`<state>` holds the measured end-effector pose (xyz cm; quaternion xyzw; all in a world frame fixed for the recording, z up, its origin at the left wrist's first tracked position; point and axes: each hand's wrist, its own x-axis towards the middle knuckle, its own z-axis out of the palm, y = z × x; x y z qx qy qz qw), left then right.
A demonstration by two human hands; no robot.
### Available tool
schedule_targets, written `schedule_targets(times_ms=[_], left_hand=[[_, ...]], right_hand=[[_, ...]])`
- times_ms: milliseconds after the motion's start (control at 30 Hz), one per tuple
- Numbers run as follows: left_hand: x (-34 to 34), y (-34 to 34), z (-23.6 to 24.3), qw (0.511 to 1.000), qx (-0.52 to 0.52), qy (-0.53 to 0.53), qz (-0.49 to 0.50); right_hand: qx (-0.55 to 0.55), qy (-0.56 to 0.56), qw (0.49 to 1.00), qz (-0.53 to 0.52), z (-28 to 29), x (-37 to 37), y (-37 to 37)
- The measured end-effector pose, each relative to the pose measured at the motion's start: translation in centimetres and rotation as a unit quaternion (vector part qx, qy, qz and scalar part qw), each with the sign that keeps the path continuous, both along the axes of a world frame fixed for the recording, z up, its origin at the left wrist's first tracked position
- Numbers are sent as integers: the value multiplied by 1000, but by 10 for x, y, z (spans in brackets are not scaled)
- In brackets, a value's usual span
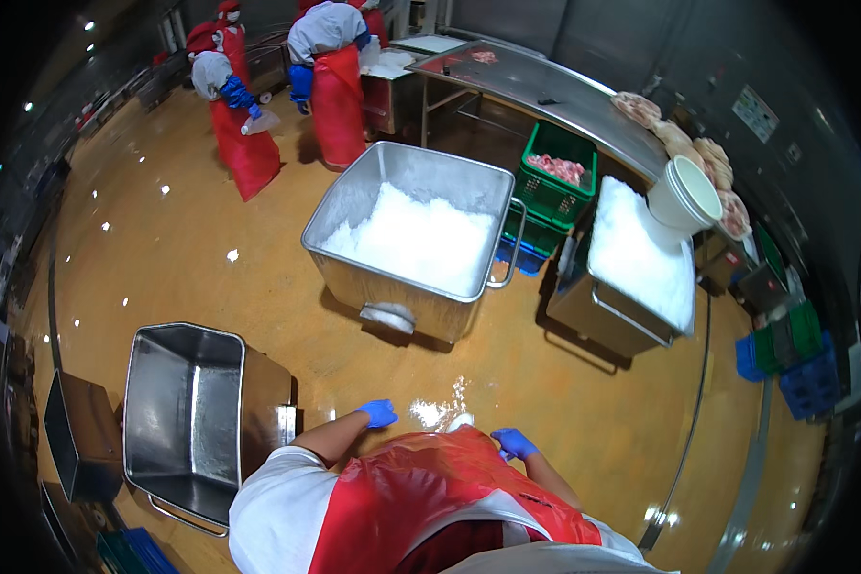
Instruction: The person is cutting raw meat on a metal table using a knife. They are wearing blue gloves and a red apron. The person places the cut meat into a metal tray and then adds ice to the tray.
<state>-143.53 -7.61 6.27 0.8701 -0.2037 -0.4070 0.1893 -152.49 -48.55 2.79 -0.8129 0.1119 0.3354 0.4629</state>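
Note:
My left hand (380, 413), in a blue glove, hangs low in front of me over the floor with its fingers loosely stretched out. Nothing shows in it. To the right, my right hand (515, 443) is also blue-gloved and held near my red apron (411, 478), its thumb apart from the fingers and no object visible. Between the hands, a white boot tip (462, 421) and scattered ice (435, 413) show on the floor. Ahead stands a steel tub cart (392, 287), part filled with white crushed ice (421, 234). Neither hand touches it.
An empty steel tub (182, 411) stands at left. At right, another ice-filled cart (641, 249) carries a white bucket (689, 196). Green crates (555, 196) hold meat pieces. Beyond is a long steel table (545, 91) with large meat pieces. Co-workers in red aprons (340, 105) stand far left.

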Motion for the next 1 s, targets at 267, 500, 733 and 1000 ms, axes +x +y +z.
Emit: schedule_targets(times_ms=[267, 500, 733, 1000], left_hand=[[123, -56, -15, 988, -42, -8, 149], [240, -112, -20, 876, -214, 119, 416], [309, -153, -33, 662, -351, 406, 524], [341, -170, -15, 486, -254, 441, 710]], right_hand=[[17, -116, 986, 120, 94, 339, -4], [-26, -255, 949, 183, 114, 537, -32], [-155, -224, 928, 253, 83, 629, -121], [-277, -406, 712, 502, 106, 787, -66]])
